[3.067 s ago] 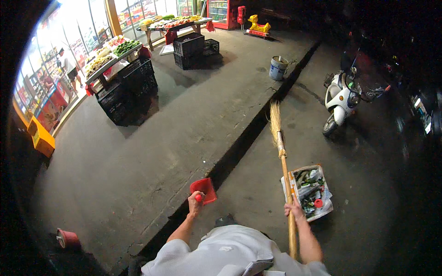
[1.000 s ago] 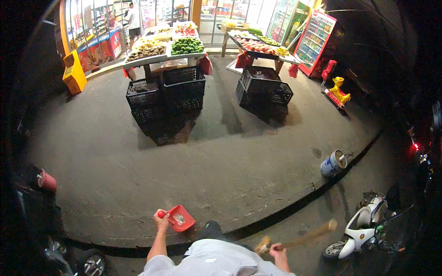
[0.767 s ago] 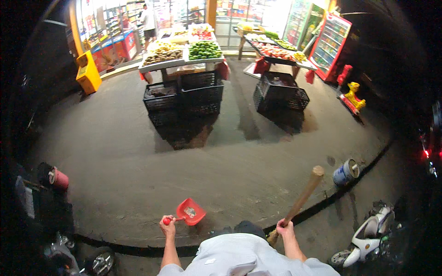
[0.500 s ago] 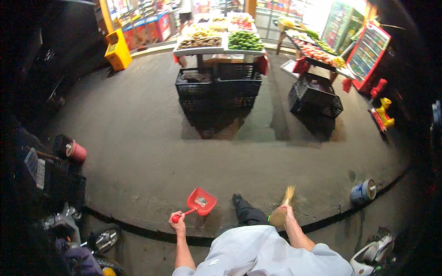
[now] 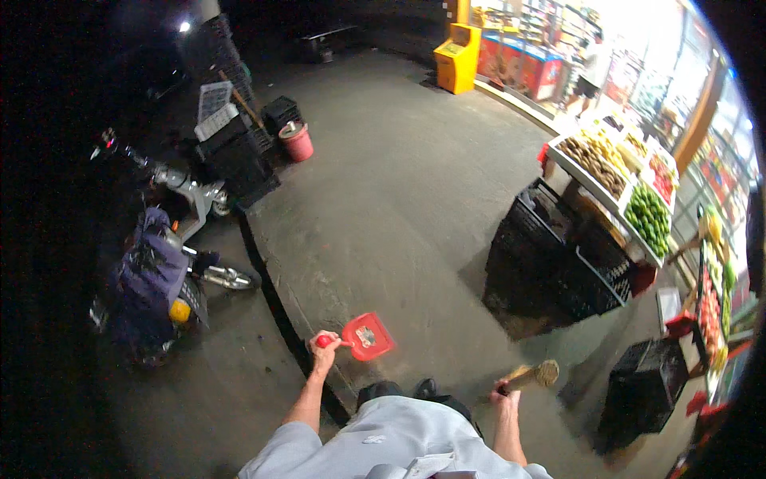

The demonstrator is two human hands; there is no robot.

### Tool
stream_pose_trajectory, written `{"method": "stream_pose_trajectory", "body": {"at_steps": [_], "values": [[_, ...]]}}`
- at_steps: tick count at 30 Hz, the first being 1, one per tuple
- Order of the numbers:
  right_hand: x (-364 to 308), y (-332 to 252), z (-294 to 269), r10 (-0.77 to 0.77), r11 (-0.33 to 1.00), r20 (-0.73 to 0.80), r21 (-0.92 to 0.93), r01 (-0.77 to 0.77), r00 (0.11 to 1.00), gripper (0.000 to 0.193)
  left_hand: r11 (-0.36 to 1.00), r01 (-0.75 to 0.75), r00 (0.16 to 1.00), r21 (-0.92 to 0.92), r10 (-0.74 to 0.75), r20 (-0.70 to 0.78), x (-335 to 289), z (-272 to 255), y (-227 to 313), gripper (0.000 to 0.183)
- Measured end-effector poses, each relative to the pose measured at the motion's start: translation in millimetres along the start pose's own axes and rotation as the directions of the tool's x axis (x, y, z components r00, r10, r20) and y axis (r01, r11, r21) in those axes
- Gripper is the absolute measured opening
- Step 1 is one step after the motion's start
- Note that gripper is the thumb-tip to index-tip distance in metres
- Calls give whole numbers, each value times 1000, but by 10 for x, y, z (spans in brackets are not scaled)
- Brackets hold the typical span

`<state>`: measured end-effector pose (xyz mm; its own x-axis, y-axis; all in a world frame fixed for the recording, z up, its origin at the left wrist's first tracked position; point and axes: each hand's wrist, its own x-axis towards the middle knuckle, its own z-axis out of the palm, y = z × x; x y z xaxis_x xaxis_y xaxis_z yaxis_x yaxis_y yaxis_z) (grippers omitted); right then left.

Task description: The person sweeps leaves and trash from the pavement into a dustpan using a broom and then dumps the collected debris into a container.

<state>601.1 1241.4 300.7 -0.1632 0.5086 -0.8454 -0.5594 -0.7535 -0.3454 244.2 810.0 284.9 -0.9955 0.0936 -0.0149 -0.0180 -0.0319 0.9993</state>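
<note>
My left hand (image 5: 322, 353) is closed round the handle of a red dustpan (image 5: 382, 345), held out over the pavement. Some pale debris (image 5: 365, 336) lies in its pan. On the other side, my right hand (image 5: 506, 394) grips a short straw broom (image 5: 527, 374). The broom points outward to the right, its round tan end at the far tip, apart from the dustpan.
A scooter (image 5: 179, 279) stands at the left, past a dark kerb gap (image 5: 271, 291). Black crates (image 5: 239, 152) and a pink bucket (image 5: 296, 142) lie ahead left. A fruit stand (image 5: 594, 189) over black crates and a yellow box (image 5: 457, 60) are to the right.
My view has turned left, so the shop and fruit stands now sit at the right and the scooter shows fully. Both hands keep their tools; the broom has swung outward to the right.
</note>
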Motion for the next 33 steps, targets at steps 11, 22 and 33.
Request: {"method": "stream_pose_trajectory", "body": {"at_steps": [11, 22, 33], "values": [[1315, 1205, 2074, 338, 748, 211, -652, -126, 917, 17, 989, -61, 910, -133, 0, -415, 1216, -387, -390, 24], [1654, 2078, 3380, 228, 890, -168, -363, -275, 959, 18, 987, -52, 933, -151, -6, -359, 3359, -572, -647, 21], [2290, 2844, 4817, 202, 948, -303, -178, -264, 931, 24, 999, -18, 937, -40, 3, -350, 5280, -650, -283, 22]]}}
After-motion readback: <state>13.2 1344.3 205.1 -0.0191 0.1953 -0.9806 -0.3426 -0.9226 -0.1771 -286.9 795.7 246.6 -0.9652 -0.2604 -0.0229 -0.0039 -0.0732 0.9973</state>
